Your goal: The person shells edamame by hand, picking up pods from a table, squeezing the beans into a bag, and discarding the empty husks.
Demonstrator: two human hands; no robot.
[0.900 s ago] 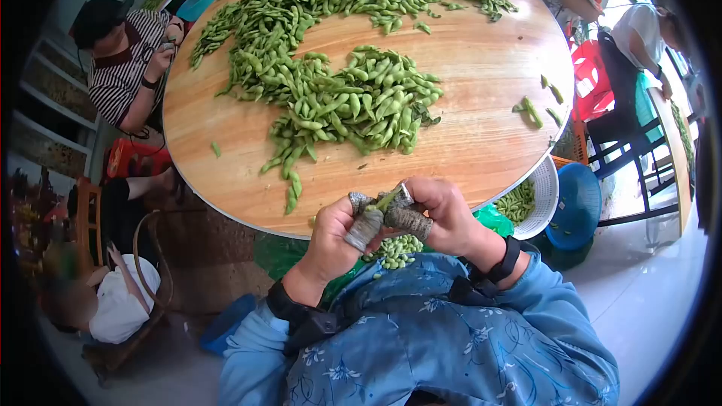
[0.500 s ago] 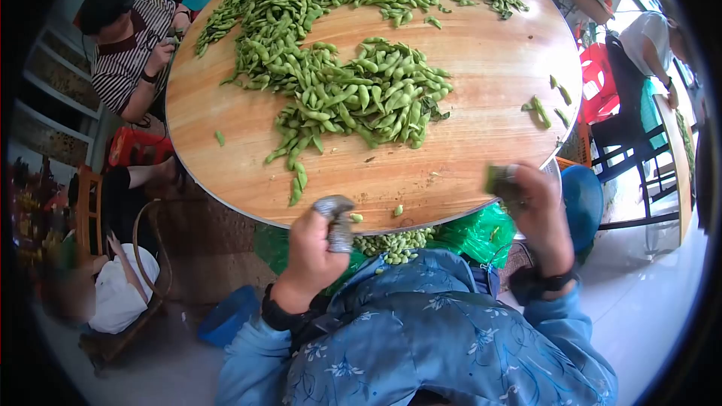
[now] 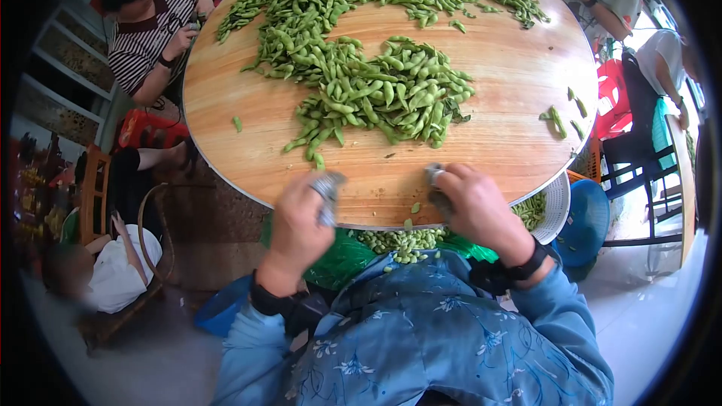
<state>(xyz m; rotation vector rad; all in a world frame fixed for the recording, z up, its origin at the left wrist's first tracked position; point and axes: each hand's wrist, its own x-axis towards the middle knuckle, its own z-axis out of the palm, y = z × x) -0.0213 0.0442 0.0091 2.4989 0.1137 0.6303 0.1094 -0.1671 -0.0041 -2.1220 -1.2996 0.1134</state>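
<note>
My left hand (image 3: pixel 297 218) is over the near edge of the round table (image 3: pixel 511 90), thumb and finger wrapped in grey tape. Its fingers are closed near the tip of the pile of green soybean pods (image 3: pixel 383 94); whether they grip a pod is hidden. My right hand (image 3: pixel 477 207), also taped, is curled closed above the table edge, and I cannot make out anything in it. Loose shelled beans (image 3: pixel 415 208) lie between the hands. Below the edge, shelled beans (image 3: pixel 406 240) are heaped on a green plastic bag (image 3: pixel 342 256) at my lap.
A white basket (image 3: pixel 558 207) with pods stands under the table's right edge, beside a blue basin (image 3: pixel 588 214). Several people sit around, one in a striped shirt (image 3: pixel 143 53) at the left. Another blue tub (image 3: pixel 226 304) is on the floor.
My right hand has moved left and inward from the right edge; the green pod it held no longer shows. My left hand has moved slightly left and up toward the pods. The view has shifted.
</note>
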